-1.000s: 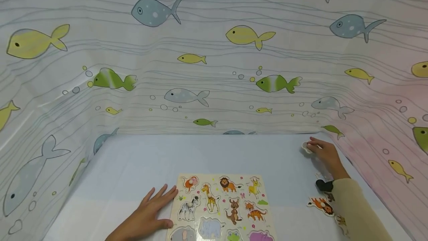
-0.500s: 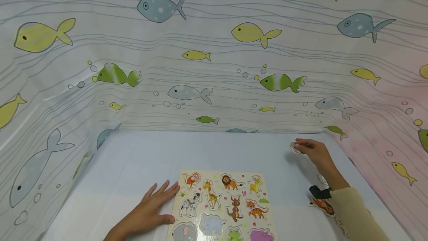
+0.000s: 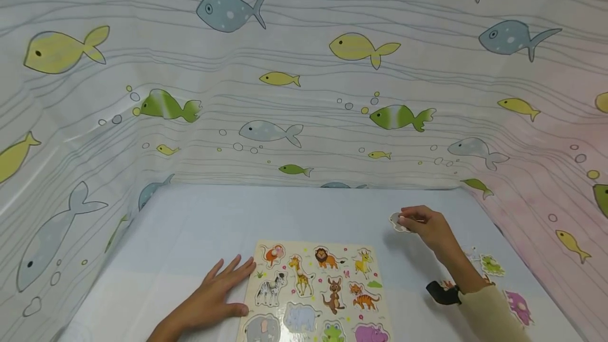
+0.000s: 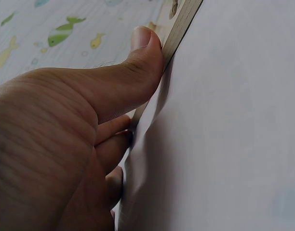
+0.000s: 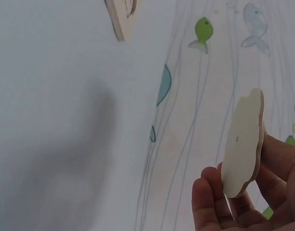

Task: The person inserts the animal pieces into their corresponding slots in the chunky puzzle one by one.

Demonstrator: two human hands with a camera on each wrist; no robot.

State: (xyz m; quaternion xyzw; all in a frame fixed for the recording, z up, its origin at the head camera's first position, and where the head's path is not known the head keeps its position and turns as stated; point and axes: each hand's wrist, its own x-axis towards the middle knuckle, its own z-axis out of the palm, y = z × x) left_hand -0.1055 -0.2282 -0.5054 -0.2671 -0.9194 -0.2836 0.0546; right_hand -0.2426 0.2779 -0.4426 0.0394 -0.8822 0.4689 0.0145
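Note:
My right hand point(image 3: 429, 228) pinches a grey animal-shaped puzzle piece point(image 3: 397, 221) above the table, beyond the board's far right corner. In the right wrist view its plain pale wooden back point(image 5: 243, 144) faces the camera, held between thumb and fingers. Fingers cover part of its picture. My left hand point(image 3: 214, 300) lies spread on the table, its fingertips and thumb touching the left edge of the wooden animal puzzle board point(image 3: 299, 249). That board shows a monkey, giraffe, lion, zebra and other animals in outlined shapes. Its near edge is cut off by the frame.
Right of the board lie loose pieces: a green frog point(image 3: 492, 265), a purple hippo point(image 3: 518, 307) and others partly hidden by the right forearm. A black device point(image 3: 443, 293) sits on the right wrist. Fish-patterned cloth point(image 3: 304, 99) walls in the white table point(image 3: 285, 210) at back and sides.
My right hand has moved left and slightly nearer, bringing the grey piece towards the board. The frog and hippo pieces have come out from behind the right arm. My left hand stays at the board's edge.

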